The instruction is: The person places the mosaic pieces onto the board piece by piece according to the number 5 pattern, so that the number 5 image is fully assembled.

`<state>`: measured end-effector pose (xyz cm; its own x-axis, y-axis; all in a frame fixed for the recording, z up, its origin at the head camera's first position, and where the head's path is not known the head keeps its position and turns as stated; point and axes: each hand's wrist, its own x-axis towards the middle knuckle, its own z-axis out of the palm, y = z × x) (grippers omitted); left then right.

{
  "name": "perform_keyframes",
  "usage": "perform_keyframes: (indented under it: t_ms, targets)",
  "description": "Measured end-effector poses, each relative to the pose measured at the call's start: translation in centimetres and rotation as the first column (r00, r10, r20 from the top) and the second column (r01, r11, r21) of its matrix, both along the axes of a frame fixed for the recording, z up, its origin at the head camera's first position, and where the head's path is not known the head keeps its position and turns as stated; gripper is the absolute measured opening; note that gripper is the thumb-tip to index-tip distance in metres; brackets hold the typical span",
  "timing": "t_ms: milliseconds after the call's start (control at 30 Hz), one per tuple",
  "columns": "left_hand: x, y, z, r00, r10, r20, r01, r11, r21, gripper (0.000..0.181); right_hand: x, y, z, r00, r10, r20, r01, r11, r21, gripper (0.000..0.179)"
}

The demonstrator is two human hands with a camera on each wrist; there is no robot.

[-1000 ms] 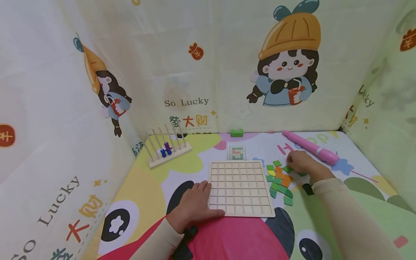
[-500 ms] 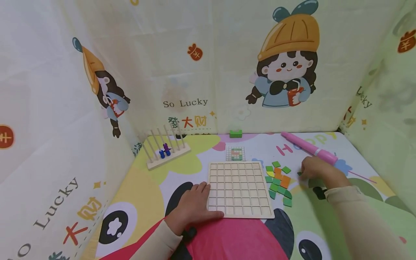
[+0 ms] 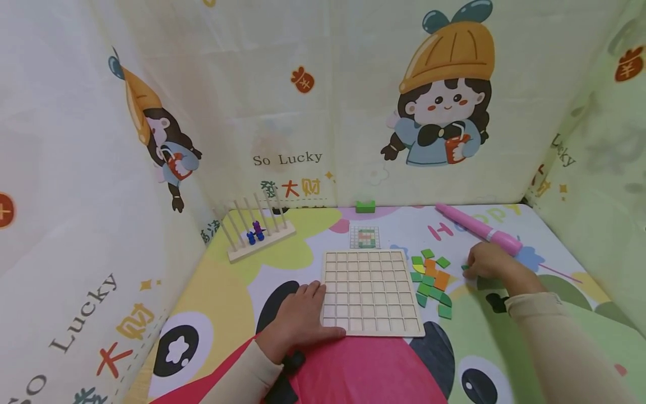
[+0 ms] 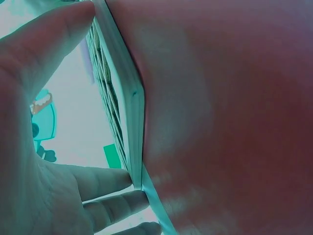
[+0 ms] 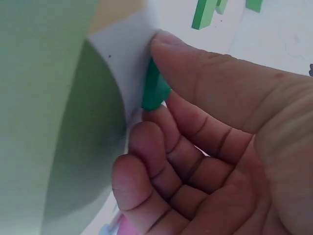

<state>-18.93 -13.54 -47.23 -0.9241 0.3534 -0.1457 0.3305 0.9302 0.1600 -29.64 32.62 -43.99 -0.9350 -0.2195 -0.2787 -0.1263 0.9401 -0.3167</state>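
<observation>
My left hand (image 3: 298,320) rests at the near left corner of a wooden grid board (image 3: 370,292). Its thumb lies along the near edge and its straight fingers touch the left side; the left wrist view shows the board's corner (image 4: 132,93) between them. To the right of the loose tiles, my right hand (image 3: 492,266) is low over the tablecloth. Its thumb and index finger pinch a small green tile (image 5: 154,88), partly hidden by the thumb, while the other fingers are curled. Between board and right hand lie several loose green tiles (image 3: 425,290) and orange tiles (image 3: 441,279).
A small printed pattern card (image 3: 364,237) lies behind the board, with a green block (image 3: 365,207) farther back. At the back left stands a wooden peg rack (image 3: 262,241) with blue and purple pieces. A pink pen-shaped object (image 3: 479,227) lies at the back right.
My right hand has moved right, away from the tile pile's far edge, and now pinches a green tile. The left hand has stayed at the board's corner.
</observation>
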Motion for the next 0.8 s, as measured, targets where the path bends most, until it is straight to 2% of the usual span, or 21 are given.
perform_keyframes:
  t_ms: [267, 433, 633, 800]
  targets:
    - [-0.2, -0.2, 0.2, 1.000, -0.006, -0.003, 0.006, 1.000, 0.000, 0.116, 0.3, -0.5, -0.2, 0.997, -0.013, -0.071, 0.009, 0.999, -0.049, 0.025]
    - [-0.1, -0.3, 0.3, 1.000, -0.001, -0.005, 0.001, 1.000, 0.003, 0.116, 0.5, -1.2, 0.0, 0.997, -0.001, -0.072, -0.007, 0.994, -0.105, 0.015]
    - [-0.1, -0.2, 0.2, 1.000, 0.001, 0.010, -0.001, 1.000, 0.011, 0.116, 0.7, -1.6, -0.4, 0.996, 0.025, -0.086, -0.035, 0.994, -0.106, 0.010]
    - [-0.2, -0.2, 0.0, 1.000, -0.006, 0.020, 0.006, 1.000, 0.007, 0.116, 0.9, -2.9, -0.5, 0.979, 0.037, -0.203, -0.062, 0.991, -0.118, 0.014]
